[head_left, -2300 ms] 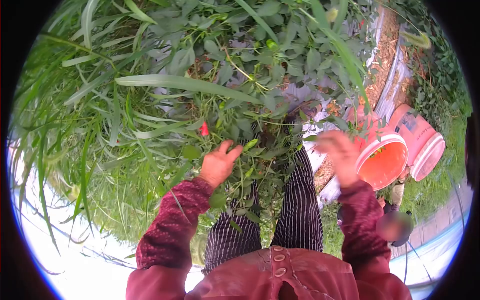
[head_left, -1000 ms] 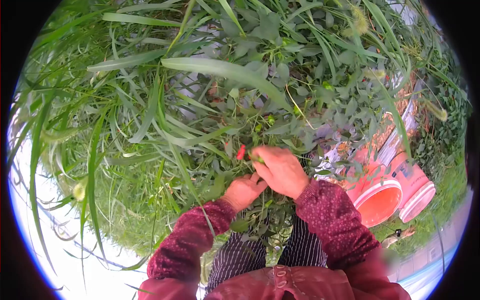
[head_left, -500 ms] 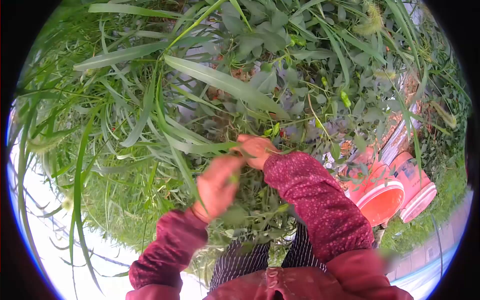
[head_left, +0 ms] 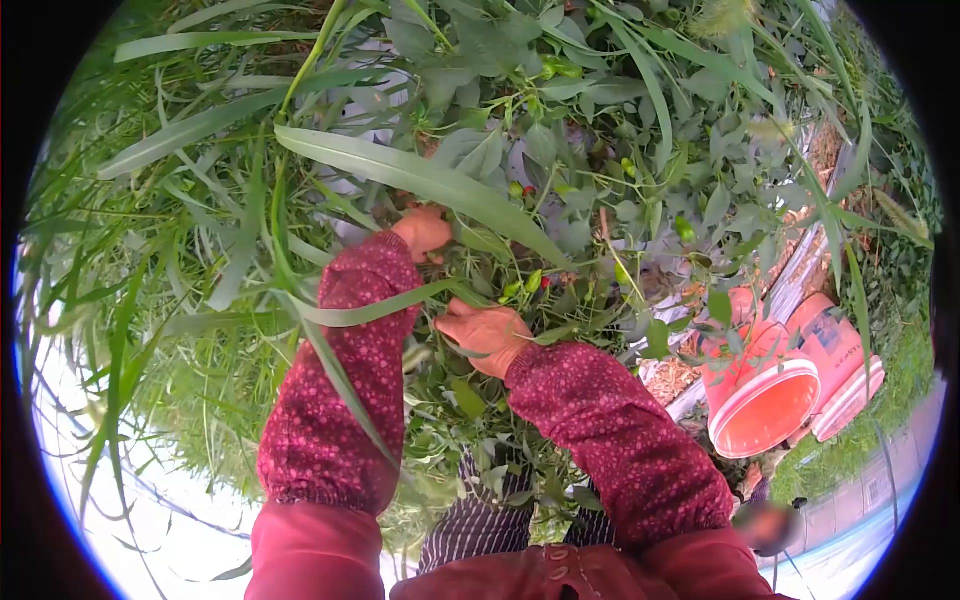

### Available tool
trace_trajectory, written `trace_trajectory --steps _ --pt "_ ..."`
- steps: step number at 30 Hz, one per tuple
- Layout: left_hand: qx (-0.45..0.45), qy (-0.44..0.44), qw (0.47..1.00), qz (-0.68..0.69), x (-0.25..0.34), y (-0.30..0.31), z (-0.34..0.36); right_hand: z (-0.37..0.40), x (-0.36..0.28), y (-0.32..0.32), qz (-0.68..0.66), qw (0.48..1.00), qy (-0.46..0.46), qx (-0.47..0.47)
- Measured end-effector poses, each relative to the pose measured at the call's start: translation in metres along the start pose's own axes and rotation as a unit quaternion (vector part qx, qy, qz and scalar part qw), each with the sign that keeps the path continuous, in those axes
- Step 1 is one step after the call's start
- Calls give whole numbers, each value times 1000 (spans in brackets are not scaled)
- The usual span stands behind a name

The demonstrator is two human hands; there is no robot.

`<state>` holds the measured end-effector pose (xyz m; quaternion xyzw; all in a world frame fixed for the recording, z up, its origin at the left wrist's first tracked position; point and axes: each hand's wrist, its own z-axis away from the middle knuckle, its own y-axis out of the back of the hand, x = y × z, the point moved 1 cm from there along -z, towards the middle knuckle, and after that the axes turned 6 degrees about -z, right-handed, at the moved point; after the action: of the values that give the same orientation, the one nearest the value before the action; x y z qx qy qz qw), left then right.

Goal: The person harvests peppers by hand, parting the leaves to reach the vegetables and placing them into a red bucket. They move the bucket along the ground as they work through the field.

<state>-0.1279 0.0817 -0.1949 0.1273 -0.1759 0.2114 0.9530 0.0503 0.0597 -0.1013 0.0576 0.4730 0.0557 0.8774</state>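
Deep in plant | left hand buried, grip hidden | right hand half-curled, hold unclear | peppers light, tender: pinch at stalk

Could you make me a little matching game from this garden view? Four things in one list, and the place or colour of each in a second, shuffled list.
Things:
1. left hand
2. right hand
3. nearer bucket
4. long grass blade

Place or colour:
A. orange, at the far right
B. green, slanting above both hands
C. reaching farther out, just under the blade
D. closer to the body, below the other hand

Pairs: 1-C, 2-D, 3-A, 4-B.
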Motion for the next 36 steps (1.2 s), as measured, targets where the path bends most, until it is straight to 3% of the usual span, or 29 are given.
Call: trace_trajectory --steps 1,2,5,8,10,11,12,14,15,16,18,20,23,25,28,30,32,34,36 --pt "-26 96 971 215 7 3 5 2 0 -1 -17 1000 -8 -7" --pt "-47 186 888 419 16 6 13 3 0 -5 -17 1000 -3 -4" --pt "-13 205 875 438 24 0 28 4 9 -19 -21 999 19 41" --pt "29 153 865 477 11 -32 35 8 1 -6 -18 1000 1 7" --pt "76 151 909 382 23 -41 46 10 7 -14 -33 999 6 28" --pt "161 138 883 418 29 -49 55 12 7 -15 -19 998 24 54" --pt "161 140 883 419 34 -54 64 13 7 -16 -7 996 40 80" --pt "218 96 728 642 42 -62 80 13 5 -13 -5 999 21 48" --pt "230 132 707 656 43 -68 85 13 5 -14 -8 997 29 75" --pt "229 134 706 657 44 -74 89 14 4 -15 -11 994 36 101" --pt "247 88 661 703 47 -81 95 15 5 -14 -25 997 17 68" --pt "261 90 662 697 51 -86 99 14 6 -16 -40 999 -2 36" --pt "321 88 643 690 61 -93 103 12 12 -23 -32 997 15 62" --pt "325 100 635 694 61 -105 106 13 14 -24 -33 999 9 12" --pt "358 84 663 652 75 -108 124 20 11 -17 -3 999 -10 -40" --pt "360 67 686 629 63 -109 129 18 25 -32 -54 997 -33 -44" --pt "358 126 804 458 42 -95 129 23 29 -33 -33 997 39 61" --pt "471 64 871 122 10 -70 114 24 31 -31 -34 998 41 46" --pt "382 146 910 66 -30 -54 95 27 31 -31 -34 998 45 29"
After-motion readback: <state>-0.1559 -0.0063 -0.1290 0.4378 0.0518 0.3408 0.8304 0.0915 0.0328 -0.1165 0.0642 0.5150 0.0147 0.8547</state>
